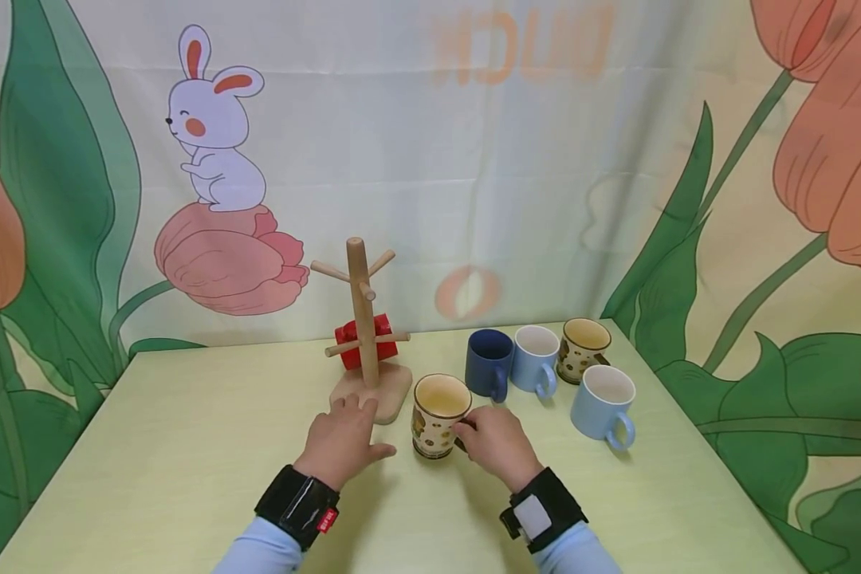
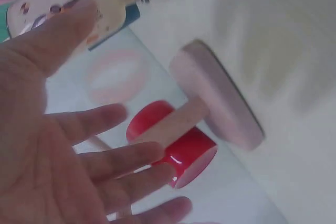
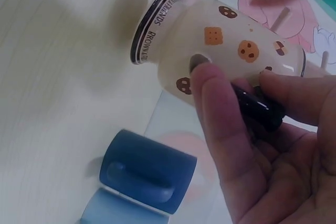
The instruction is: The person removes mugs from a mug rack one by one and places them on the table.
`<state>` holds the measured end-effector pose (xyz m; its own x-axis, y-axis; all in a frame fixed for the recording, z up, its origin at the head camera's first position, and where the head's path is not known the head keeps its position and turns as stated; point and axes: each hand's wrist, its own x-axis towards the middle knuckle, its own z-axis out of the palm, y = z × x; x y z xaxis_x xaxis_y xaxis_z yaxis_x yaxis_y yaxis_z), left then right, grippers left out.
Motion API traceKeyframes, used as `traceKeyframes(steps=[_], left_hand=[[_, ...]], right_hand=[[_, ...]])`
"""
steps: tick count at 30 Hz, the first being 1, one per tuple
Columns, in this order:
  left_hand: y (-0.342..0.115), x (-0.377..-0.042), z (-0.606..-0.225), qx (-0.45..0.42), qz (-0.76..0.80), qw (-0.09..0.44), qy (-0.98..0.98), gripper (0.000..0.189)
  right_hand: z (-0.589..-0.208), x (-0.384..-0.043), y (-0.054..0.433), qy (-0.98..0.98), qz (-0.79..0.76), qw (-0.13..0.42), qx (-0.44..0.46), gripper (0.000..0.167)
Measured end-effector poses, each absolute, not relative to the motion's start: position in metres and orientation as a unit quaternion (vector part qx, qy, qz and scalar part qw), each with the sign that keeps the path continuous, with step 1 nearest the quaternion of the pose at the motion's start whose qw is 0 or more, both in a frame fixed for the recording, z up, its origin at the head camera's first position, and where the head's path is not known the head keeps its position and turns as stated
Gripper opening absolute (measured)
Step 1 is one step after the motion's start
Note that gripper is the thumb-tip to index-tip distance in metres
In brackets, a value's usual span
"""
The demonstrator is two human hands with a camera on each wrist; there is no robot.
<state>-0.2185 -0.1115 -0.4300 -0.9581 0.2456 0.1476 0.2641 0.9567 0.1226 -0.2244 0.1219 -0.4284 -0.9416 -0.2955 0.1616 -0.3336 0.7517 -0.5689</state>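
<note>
My right hand grips the dark handle of a cream mug printed with brown cookies, which is upright. In the right wrist view, fingers and thumb close around the black handle. To the left, my left hand is spread, its fingertips in front of the base of a wooden mug tree; the palm holds nothing. A red mug hangs on the tree's far side, partly hidden by the post. The tree's other visible pegs carry no mug.
Right of the tree stand a dark blue mug, a light blue mug, a second cookie mug and, nearer, another light blue mug. A printed curtain hangs behind the pale table.
</note>
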Motion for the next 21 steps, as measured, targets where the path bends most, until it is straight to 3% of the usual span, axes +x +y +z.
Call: traceKeyframes(steps=[7, 21], left_hand=[[-0.126, -0.218, -0.428, -0.081, -0.025, 0.032, -0.996, 0.055], [-0.146, -0.221, -0.428, -0.048, -0.004, -0.003, -0.999, 0.064]], right_hand=[[-0.426, -0.224, 0.133, -0.947, 0.279, 0.058, 0.149, 0.024], [-0.426, -0.226, 0.172, -0.955, 0.291, 0.022, 0.058, 0.030]])
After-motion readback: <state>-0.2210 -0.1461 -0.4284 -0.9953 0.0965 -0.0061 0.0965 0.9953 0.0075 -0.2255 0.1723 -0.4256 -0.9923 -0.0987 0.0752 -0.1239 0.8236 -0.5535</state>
